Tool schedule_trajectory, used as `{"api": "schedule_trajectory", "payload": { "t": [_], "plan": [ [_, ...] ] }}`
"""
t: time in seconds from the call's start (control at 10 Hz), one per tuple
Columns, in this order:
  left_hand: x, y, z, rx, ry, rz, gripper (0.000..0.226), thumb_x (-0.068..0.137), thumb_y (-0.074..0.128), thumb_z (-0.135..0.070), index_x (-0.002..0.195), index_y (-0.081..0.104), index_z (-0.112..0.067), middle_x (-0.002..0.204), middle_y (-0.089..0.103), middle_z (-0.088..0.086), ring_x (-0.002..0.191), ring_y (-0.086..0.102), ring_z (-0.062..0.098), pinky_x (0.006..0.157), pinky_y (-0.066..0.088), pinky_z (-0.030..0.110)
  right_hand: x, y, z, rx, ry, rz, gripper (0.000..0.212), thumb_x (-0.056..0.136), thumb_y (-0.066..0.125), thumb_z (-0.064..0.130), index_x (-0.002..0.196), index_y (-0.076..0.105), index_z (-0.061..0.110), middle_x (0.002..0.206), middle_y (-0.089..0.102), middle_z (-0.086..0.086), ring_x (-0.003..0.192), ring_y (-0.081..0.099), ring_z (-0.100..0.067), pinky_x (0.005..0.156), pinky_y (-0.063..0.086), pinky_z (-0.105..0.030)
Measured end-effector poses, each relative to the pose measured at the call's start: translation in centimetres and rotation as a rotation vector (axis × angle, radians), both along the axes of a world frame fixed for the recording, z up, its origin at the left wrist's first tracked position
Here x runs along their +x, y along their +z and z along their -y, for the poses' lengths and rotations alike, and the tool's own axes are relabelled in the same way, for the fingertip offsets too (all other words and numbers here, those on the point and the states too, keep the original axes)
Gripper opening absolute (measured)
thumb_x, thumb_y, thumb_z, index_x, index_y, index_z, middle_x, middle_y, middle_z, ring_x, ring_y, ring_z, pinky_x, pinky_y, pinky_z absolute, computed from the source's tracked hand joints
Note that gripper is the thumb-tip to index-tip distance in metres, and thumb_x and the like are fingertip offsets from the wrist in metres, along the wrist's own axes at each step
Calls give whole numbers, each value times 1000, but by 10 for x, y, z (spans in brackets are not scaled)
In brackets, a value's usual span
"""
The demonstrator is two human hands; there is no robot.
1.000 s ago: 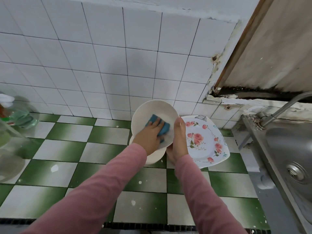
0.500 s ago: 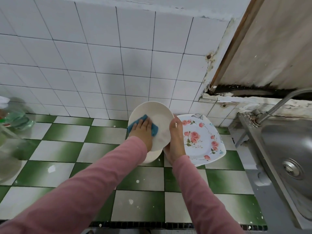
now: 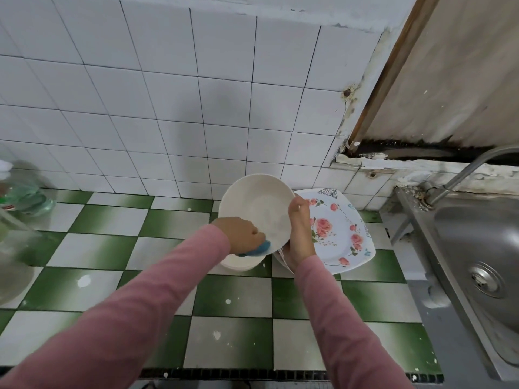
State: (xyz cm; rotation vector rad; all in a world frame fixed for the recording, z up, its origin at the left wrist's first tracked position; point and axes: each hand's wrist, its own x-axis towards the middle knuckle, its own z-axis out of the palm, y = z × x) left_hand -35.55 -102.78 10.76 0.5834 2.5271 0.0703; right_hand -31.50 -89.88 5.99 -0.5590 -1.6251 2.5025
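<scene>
On the green-checked tiled counter (image 3: 174, 226) left of the sink (image 3: 477, 248), your right hand (image 3: 300, 234) grips the tilted white bowl (image 3: 252, 203) while your left hand (image 3: 241, 234), curled round a blue sponge (image 3: 262, 247), scrubs its lower rim; rinsing likely remains.

Blue sponge (image 3: 264, 246) mostly beneath left hand (image 3: 241, 234); blurry bottle (image 3: 21, 192) at left edge.

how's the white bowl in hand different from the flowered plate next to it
The white bowl is plain, round and deep; the flowered plate is squarish, shallow and printed with pink roses. The bowl is held tilted on edge by the right hand while the left hand rubs a blue sponge on its lower rim; the plate lies flatter beside it, with no sponge on it. Both are white-based.
</scene>
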Motion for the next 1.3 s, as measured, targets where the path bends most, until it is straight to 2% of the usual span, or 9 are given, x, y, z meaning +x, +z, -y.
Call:
{"api": "schedule_trajectory", "payload": {
  "t": [0.2, 0.4, 0.6, 0.8, 0.9, 1.0, 1.1, 1.2, 1.3],
  "plan": [
    [-12, -23, 13, -214, -93, -374, 65, 104, 7, -47, 153, -14, -10, 163, -16, 5, 150, -14, 22, 122, -9, 38, -3, 8, 5, -99, 22, 2, 79, 62, 72, 79, 125, 48, 38, 134, 59, -11, 123, 59, -37, 97, 51, -60],
    [-21, -32, 15, -80, -87, -569, 77, 98, 9, -60, 142, -35, -14, 157, -33, -1, 146, -28, 18, 117, -22, 36, -3, 4, 10, -184, 72, -43, 69, 73, 60, 73, 129, 44, 35, 133, 59, -15, 121, 60, -35, 100, 49, -60],
    [-20, -21, -1, 274, -139, -294, 73, 95, 8, -56, 133, -40, -16, 138, -52, 1, 130, -47, 19, 112, -28, 33, -7, 0, 16, -128, 74, 45, 96, 59, 64, 86, 138, 43, 34, 135, 61, -8, 122, 62, -27, 100, 52, -53],
    [-11, -2, -9, 341, -184, 51, 58, 107, 29, -27, 156, 3, -11, 164, -7, 9, 152, -3, 23, 123, 1, 32, -5, -1, 8, -238, 13, 125, 83, 63, 57, 79, 133, 46, 36, 130, 62, -8, 119, 61, -29, 95, 54, -52],
    [-11, 12, -12, 276, -153, 188, 50, 103, 39, -41, 144, 46, -14, 152, 41, 11, 140, 36, 26, 114, 26, 33, -4, 0, 5, -185, -21, 169, 99, 56, 65, 89, 136, 46, 34, 132, 61, -12, 118, 62, -32, 93, 55, -53],
    [-10, 14, -11, 9, -217, 107, 57, 100, 41, -49, 128, 58, -2, 132, 59, 15, 124, 53, 30, 102, 39, 37, -4, -12, -3, -144, 43, 94, 79, 65, 63, 87, 129, 50, 43, 137, 58, -15, 123, 59, -37, 100, 49, -61],
    [-19, -6, -1, -259, -239, -44, 62, 96, 35, -55, 132, 53, -8, 123, 60, 12, 115, 55, 31, 99, 42, 38, -3, -18, -6, -136, 71, 41, 70, 62, 64, 87, 118, 51, 47, 134, 58, -14, 123, 58, -39, 98, 48, -66],
    [-25, -22, 10, -337, -167, -92, 73, 88, 19, -59, 151, 31, -24, 147, 44, 3, 135, 39, 26, 110, 30, 36, 0, -12, 0, -141, 84, 2, 64, 57, 69, 85, 108, 53, 50, 135, 56, -15, 124, 56, -42, 96, 46, -70],
    [-21, -30, 12, -390, -242, -340, 68, 98, 9, -49, 157, -6, -17, 165, -7, 0, 151, -10, 22, 122, -8, 43, -3, -9, 1, -150, 90, 2, 67, 59, 69, 83, 114, 50, 49, 136, 57, -14, 125, 57, -40, 98, 45, -69]
  ]
}}
